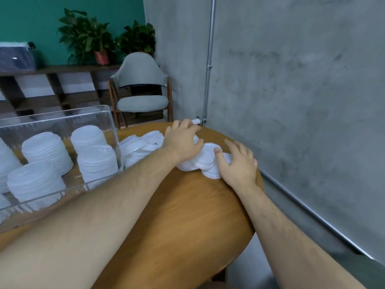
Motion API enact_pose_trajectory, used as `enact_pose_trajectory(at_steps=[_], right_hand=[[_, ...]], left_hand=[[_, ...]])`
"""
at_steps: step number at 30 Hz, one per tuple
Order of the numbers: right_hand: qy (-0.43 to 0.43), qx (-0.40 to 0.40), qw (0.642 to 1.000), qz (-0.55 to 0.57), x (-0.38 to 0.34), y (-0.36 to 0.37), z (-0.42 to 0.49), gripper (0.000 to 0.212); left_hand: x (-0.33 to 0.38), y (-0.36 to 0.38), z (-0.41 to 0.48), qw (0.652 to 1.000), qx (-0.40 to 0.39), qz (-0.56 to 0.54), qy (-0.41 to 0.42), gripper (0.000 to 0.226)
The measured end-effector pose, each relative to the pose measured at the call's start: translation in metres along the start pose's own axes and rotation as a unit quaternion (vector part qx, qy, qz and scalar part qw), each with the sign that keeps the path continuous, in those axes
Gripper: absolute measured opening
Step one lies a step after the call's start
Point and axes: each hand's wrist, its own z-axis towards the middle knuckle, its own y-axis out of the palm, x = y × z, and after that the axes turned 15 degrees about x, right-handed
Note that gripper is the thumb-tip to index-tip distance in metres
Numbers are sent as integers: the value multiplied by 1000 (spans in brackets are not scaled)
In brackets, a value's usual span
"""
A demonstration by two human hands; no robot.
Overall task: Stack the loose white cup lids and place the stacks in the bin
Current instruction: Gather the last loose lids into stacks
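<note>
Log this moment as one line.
left hand: on loose lids | right hand: on same lids | bin: holds lid stacks | more lids beside bin

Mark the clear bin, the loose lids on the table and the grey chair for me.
clear bin (62, 114): head view, on its far top rim.
loose lids (205, 161): head view, on the near end of the pile.
grey chair (142, 103): head view, on the seat cushion.
</note>
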Motion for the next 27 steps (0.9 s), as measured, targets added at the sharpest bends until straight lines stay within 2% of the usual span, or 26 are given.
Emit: enact_pose_trajectory(at_steps=[4, 10, 15, 24, 27], right_hand=[[13, -83, 996, -4, 3, 19, 23, 80], [-35, -145, 988, 45, 1, 28, 29, 71], [-27, -158, 979, 127, -6, 30, 17, 48], [-24, -167, 971, 169, -32, 14, -34, 42], [-28, -163, 975, 147, -37, 6, -47, 54]], left_hand=[[0, 18, 50, 985, -155, 52, -58, 61], [-12, 37, 80, 932, -349, 75, -58, 95], [-21, 33, 62, 935, -337, 80, -77, 68], [-23, -3, 7, 946, -301, 115, -41, 54], [-20, -11, -7, 948, -295, 118, -31, 54]])
